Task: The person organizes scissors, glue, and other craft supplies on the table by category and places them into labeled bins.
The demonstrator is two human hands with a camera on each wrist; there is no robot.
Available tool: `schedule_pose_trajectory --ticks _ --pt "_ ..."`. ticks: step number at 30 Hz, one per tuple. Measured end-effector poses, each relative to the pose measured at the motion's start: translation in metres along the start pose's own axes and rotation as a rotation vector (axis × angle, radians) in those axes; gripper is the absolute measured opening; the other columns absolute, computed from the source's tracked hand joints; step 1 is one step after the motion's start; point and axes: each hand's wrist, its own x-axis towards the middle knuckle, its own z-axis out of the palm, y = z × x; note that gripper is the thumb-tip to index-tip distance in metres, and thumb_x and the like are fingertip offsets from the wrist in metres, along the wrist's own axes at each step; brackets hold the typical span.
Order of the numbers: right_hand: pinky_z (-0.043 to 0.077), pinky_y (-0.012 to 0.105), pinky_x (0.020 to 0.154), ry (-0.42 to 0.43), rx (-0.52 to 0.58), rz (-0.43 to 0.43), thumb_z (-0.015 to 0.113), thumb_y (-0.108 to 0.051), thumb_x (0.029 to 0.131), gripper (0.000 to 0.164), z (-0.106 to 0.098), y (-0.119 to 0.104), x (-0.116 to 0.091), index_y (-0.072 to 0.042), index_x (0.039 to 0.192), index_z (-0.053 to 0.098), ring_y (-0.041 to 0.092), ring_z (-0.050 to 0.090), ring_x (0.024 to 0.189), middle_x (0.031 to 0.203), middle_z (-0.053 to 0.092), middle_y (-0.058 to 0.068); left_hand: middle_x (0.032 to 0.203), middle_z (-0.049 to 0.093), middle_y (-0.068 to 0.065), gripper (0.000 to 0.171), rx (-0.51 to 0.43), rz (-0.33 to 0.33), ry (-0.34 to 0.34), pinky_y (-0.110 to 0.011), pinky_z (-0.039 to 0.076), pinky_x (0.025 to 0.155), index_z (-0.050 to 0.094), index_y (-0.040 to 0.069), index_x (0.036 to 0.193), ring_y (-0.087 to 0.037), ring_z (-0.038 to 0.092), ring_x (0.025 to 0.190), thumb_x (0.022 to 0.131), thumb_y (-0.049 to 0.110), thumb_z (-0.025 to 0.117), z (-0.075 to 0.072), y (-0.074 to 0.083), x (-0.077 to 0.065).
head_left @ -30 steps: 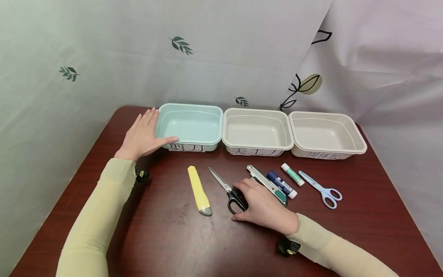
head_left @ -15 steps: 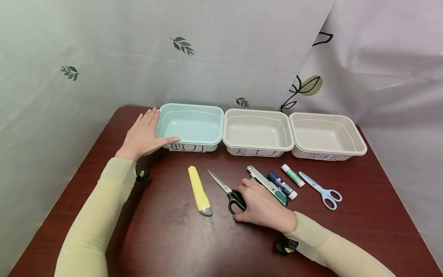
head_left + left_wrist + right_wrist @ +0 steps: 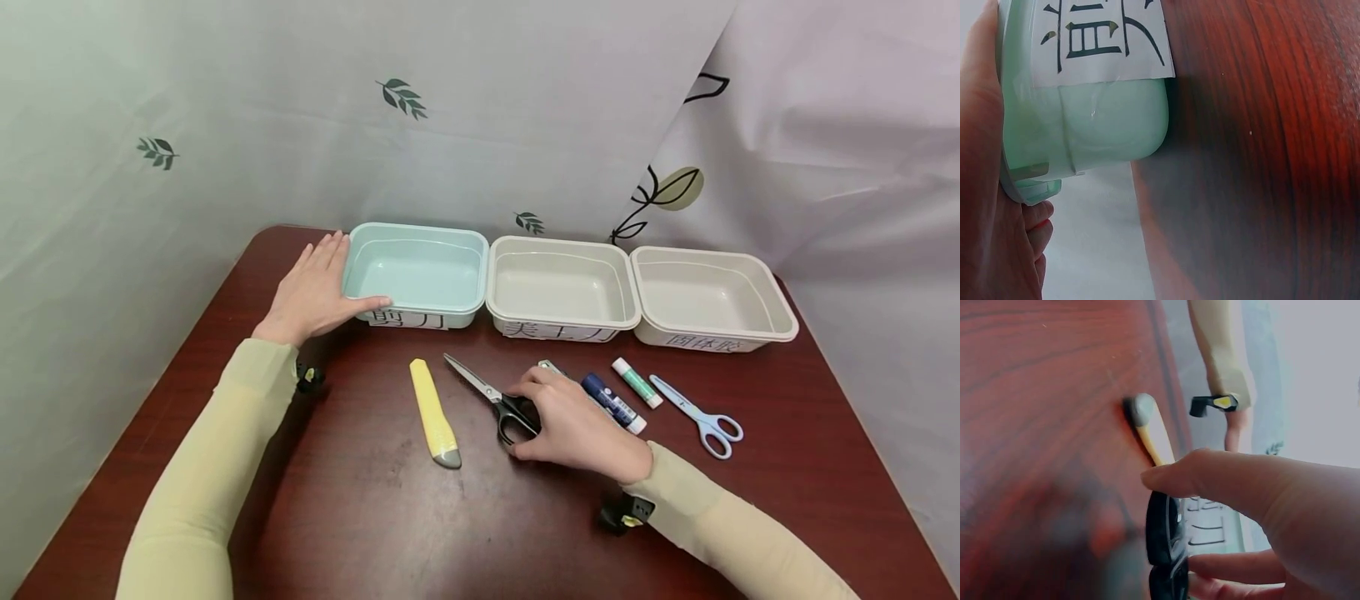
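My right hand (image 3: 581, 425) grips the black-handled scissors (image 3: 493, 398) by the handles, thumb on the near side and fingers on the far side. The pointed metal blades aim up and left. In the right wrist view the black handles (image 3: 1160, 531) stand out over the tabletop below the thumb. My left hand (image 3: 309, 292) rests against the left end of the light blue bin (image 3: 420, 310), fingers straight along its side and thumb over the front rim. A yellow utility knife (image 3: 432, 414) lies left of the scissors. The silver utility knife (image 3: 552, 367) is mostly hidden behind my right hand.
Two beige bins (image 3: 564, 323) (image 3: 716, 333) stand right of the blue one, each with a paper label in front. Beyond my right hand lie a dark blue glue stick (image 3: 611, 402), a green-and-white glue stick (image 3: 637, 383) and light blue scissors (image 3: 697, 415). A patterned curtain (image 3: 450, 125) hangs behind the table.
The black-handled scissors and my right hand have shifted slightly up in the head view, covering more of the silver utility knife. My left hand stays at the blue bin.
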Motion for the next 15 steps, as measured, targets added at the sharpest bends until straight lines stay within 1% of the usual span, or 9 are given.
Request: schedule_pose_trajectory --ticks 4,10,15 --pt "0.051 0.038 0.089 0.039 0.012 -0.009 0.092 -0.032 0.065 0.065 -0.011 -0.001 0.005 -0.003 0.119 0.073 0.018 0.060 0.103 0.111 0.061 0.001 0.166 0.013 -0.026 0.123 0.002 0.003 0.005 -0.044 -0.002 0.124 0.009 -0.004 0.161 -0.036 0.007 0.154 0.085 0.082 0.053 0.000 0.000 0.000" --pt "0.051 0.042 0.088 0.125 0.010 -0.013 0.093 -0.032 0.066 0.068 -0.036 -0.002 0.017 -0.005 0.124 0.071 0.021 0.061 0.106 0.117 0.062 0.002 0.166 0.012 -0.026 0.123 0.000 0.003 0.000 -0.044 -0.002 0.124 0.009 -0.005 0.161 -0.036 0.007 0.154 0.085 0.081 0.054 -0.001 -0.001 0.000" --pt "0.051 0.040 0.085 0.204 0.062 -0.002 0.092 -0.032 0.070 0.069 -0.055 0.002 0.031 -0.005 0.129 0.070 0.021 0.061 0.103 0.119 0.062 0.003 0.166 0.012 -0.026 0.124 -0.002 0.002 -0.003 -0.044 -0.002 0.124 0.009 -0.004 0.161 -0.036 0.007 0.154 0.084 0.082 0.054 0.000 0.000 0.000"
